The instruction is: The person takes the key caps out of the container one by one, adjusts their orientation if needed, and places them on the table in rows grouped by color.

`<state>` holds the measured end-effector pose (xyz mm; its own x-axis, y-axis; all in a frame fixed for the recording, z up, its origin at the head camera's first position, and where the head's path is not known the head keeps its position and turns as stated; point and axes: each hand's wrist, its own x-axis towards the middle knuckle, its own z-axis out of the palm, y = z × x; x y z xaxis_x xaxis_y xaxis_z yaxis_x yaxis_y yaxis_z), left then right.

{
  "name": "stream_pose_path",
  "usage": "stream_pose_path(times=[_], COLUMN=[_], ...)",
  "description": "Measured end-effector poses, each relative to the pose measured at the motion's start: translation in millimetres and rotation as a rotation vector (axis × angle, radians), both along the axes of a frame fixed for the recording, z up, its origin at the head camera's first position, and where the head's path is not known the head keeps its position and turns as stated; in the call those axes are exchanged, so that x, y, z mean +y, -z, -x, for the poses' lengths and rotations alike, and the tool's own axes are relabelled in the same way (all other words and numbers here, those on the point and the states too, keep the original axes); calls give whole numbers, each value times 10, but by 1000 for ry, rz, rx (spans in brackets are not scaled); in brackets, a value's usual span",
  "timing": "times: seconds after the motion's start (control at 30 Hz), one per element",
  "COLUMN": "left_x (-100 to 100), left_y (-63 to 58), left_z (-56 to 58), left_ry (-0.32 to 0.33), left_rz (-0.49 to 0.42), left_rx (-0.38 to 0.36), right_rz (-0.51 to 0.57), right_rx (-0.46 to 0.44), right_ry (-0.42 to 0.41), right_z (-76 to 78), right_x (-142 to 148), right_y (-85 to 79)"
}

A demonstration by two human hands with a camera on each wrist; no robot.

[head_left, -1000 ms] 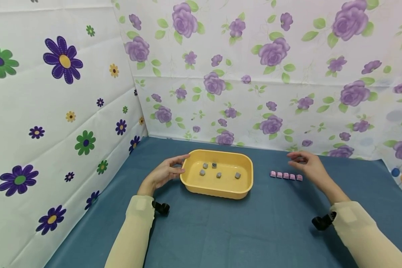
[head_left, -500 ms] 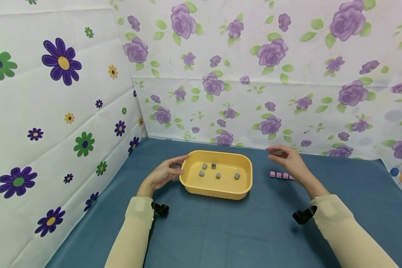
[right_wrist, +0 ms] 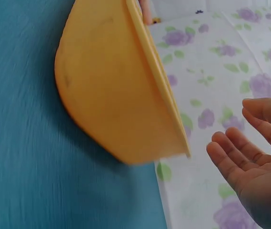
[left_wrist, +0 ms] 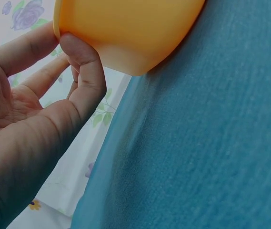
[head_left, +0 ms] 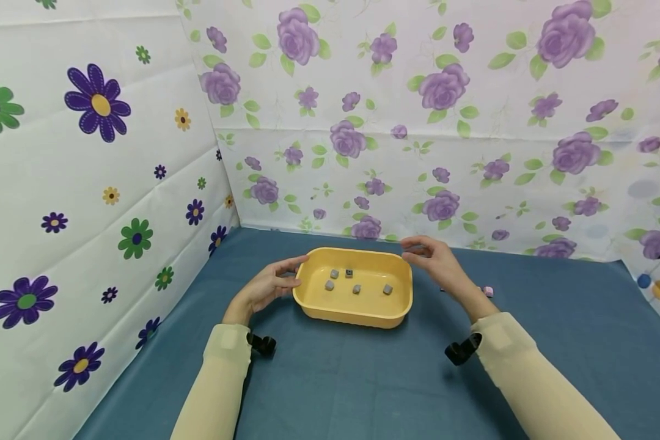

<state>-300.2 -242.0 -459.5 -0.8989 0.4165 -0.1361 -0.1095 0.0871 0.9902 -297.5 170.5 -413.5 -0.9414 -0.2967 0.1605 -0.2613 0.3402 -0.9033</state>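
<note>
A yellow plastic basin (head_left: 357, 317) stands on the blue cloth, holding several small grey blocks (head_left: 387, 289) and one darker block (head_left: 349, 274) with a mark on top. My left hand (head_left: 266, 287) holds the basin's left end; in the left wrist view, its thumb (left_wrist: 82, 50) and index finger pinch the rim. Close to the basin's back right corner is my right hand (head_left: 431, 260), its fingers loosely bent. In the right wrist view that hand (right_wrist: 259, 157) is apart from the basin's rim, with nothing between thumb and fingers.
Small pink blocks (head_left: 488, 291) lie in a row right of the basin, mostly hidden behind the right forearm. Flowered white sheets (head_left: 330, 183) hang behind and to the left of the blue cloth (head_left: 330, 379).
My right hand has moved left, from above the row of pink blocks to the basin's right end. The left hand stays at the basin, and the blocks in it have not moved.
</note>
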Motion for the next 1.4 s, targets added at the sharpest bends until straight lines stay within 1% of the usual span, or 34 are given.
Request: stream_pose_path(times=[0.17,0.27,0.43,0.53,0.77,0.87,1.03,1.2,1.4], left_x=[0,3,-1,0,-8,-13,-12,-9,-23], left_y=[2,-5,-10,-12,2,13,7,-2,3], left_z=[-2,-4,-3,-2,7,15,24,17,17], left_ry=[-6,-9,-4,1,0,-2,-6,-1,14], left_rz=[2,1,-2,-8,-13,-15,-14,-12,-20], left_rx=[-8,-11,-7,-6,-14,-17,-20,-17,-19], right_rz=[15,32,46,50,125,146,194,215,164], right_rx=[7,-4,-11,-5,-56,-77,-118,-134,-123], right_ry=[-20,-37,-77,-84,-101,-94,-108,-107,-100], right_z=[8,2,5,21,54,43,38,53,83], right_x=[-211,-331,-513,-613,-775,-821,-890,-944,-964], right_y=[2,-1,10,27,88,83,81,154,316])
